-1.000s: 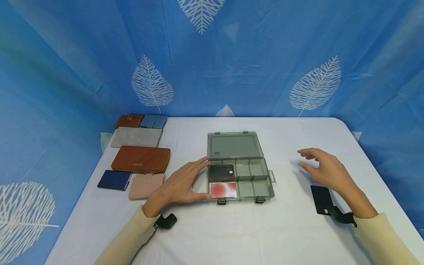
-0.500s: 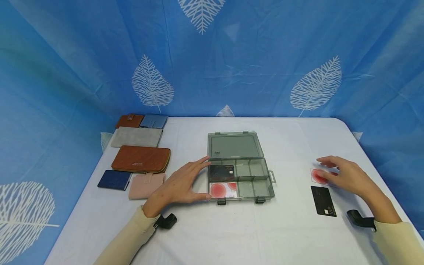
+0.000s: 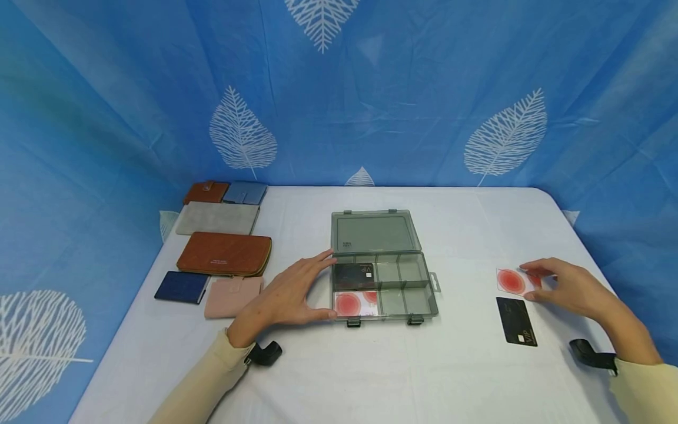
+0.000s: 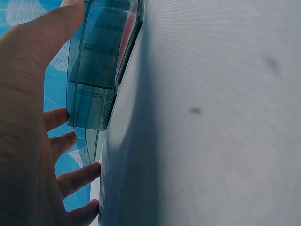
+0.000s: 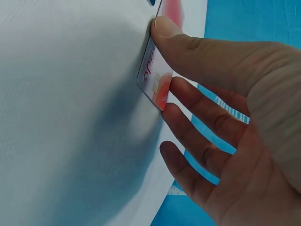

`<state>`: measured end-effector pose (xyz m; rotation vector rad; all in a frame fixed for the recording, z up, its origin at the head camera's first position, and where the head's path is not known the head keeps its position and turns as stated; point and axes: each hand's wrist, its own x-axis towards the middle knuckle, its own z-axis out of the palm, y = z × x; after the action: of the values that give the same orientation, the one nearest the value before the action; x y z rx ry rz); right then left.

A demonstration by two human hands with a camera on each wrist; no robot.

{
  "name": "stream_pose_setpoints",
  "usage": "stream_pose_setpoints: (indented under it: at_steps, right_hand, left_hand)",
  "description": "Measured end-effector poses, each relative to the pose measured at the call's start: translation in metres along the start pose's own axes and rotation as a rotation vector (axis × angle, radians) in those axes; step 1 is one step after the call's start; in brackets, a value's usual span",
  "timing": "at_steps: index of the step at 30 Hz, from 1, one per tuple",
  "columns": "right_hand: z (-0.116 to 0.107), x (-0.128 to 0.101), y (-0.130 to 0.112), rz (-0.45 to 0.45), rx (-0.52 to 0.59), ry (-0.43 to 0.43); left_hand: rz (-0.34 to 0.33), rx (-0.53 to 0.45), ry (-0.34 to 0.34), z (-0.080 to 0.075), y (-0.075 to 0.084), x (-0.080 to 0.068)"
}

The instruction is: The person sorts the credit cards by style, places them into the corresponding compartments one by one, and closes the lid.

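Observation:
An open grey compartment box (image 3: 408,300) lies mid-table with its lid (image 3: 375,231) flat behind it. It holds a black VIP card (image 3: 354,273) at the back left and a red-circle card (image 3: 356,304) at the front left. My left hand (image 3: 312,288) rests with straight, spread fingers against the box's left side (image 4: 101,61). At the right, my right hand (image 3: 535,282) pinches another red-circle card (image 3: 509,281). The thumb (image 5: 188,42) lies on that card (image 5: 154,77), a finger sits under its edge, and the edge is raised off the cloth. A black card (image 3: 516,321) lies flat just in front.
Several wallets lie in a group at the left: small brown (image 3: 205,192), blue (image 3: 245,192), long grey (image 3: 217,218), long brown (image 3: 225,254), navy (image 3: 181,287) and pink (image 3: 233,296). A white cloth (image 3: 450,365) covers the table. A blue leaf-print curtain (image 3: 402,106) hangs behind and beside it.
My right hand has drawn back to the right, uncovering the black card and the red-circle card, and now pinches the red-circle card. The left hand and the box have stayed put.

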<state>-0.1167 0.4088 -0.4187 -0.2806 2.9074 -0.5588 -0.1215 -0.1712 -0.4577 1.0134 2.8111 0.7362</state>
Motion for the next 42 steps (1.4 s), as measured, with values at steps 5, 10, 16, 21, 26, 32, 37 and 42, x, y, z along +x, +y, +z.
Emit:
stream_pose_setpoints:
  at_steps: [5,10,16,21,26,32,37,42]
  right_hand:
    - [-0.001,-0.001,0.004,0.014,0.012,-0.027]
    - [-0.001,0.0,0.006,0.002,0.004,-0.025]
    - [-0.002,0.001,0.007,0.008,-0.017,-0.005]
    - [-0.002,-0.002,0.009,0.04,-0.019,-0.001]
    - [-0.002,-0.005,0.008,0.065,-0.016,0.025]
    - [-0.001,-0.006,0.006,0.055,0.004,0.072]
    - [0.002,-0.004,0.003,-0.005,0.025,0.127]
    - [0.003,0.001,-0.005,-0.033,0.028,0.186]
  left_hand:
    - [-0.014,0.003,-0.01,0.0,0.001,0.0]
    - [-0.025,0.009,-0.021,0.0,0.001,-0.001]
    - [-0.029,0.011,-0.017,0.001,0.0,0.0]
    - [-0.025,0.009,-0.013,0.002,0.0,-0.001]
    - [-0.028,0.013,-0.012,0.001,0.001,0.0]
    - [-0.017,0.015,-0.009,0.0,0.001,0.0]
    - [-0.018,0.013,-0.014,-0.001,0.002,0.0]
    - [-0.016,0.013,-0.013,0.0,0.002,0.0]
